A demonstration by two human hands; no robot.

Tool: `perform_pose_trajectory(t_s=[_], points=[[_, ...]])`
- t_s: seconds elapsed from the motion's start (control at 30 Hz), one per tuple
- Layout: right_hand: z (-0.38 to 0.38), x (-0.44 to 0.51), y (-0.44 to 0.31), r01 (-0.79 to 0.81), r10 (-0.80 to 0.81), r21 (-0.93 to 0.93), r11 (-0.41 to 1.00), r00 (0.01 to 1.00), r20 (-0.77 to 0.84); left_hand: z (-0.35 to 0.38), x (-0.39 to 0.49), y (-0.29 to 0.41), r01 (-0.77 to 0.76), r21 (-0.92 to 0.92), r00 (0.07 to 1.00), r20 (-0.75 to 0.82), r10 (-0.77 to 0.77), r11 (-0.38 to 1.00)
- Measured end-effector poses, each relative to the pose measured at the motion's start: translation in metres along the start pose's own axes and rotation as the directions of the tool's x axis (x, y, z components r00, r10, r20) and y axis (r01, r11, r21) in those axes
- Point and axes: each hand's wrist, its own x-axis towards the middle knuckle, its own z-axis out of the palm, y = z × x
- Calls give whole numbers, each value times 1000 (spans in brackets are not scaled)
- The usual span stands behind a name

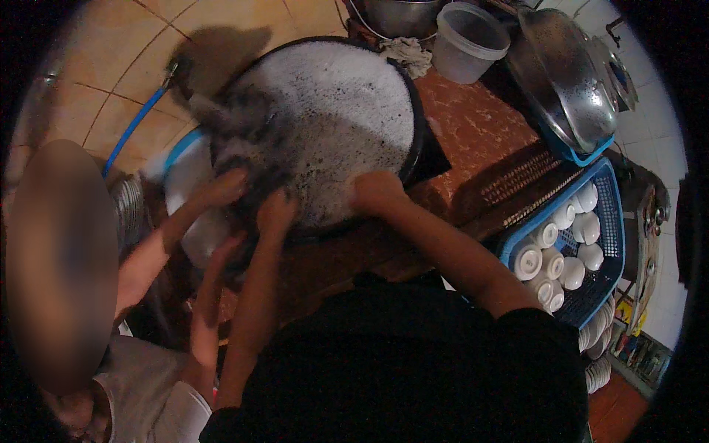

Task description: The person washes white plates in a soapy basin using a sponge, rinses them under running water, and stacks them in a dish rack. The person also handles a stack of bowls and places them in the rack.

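A large round black basin (419, 113) in front of me holds water covered with white foam (343, 77). My right hand (379, 191) reaches over the near right rim, its fingers down in the suds and hidden. At the near left rim is my left hand (277, 210), blurred, with its fingers in shadow. Whether either hand grips anything cannot be seen. Just left of it, a co-worker's hand (230, 185) is at the basin's edge, and the co-worker's other hand (228, 246) is lower, beside a pale basin with a blue rim (183, 147).
On the right, a blue plastic basket (619, 238) holds several upturned white bowls (586, 227); plate stacks (598, 376) stand below. Metal basins (559, 72), a translucent bucket (468, 47) and a cloth (407, 55) lie beyond. A blue hose (133, 127) and plates (128, 207) are left.
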Motion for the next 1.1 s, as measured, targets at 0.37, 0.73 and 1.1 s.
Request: perform_pose_trajectory(t_s=[0.37,0.73,1.1], points=[[-6,-3,-3,-38,39,43,998,999,-32,5,4,-7,-68,103,997,-36,72,992],[-3,1,-3,-32,33,17,999,999,-28,5,6,-5,-27,118,999,30,23,993],[-9,-3,-10,-62,63,30,998,998,-30,-7,0,-1,-41,-13,999,11,41,999]])
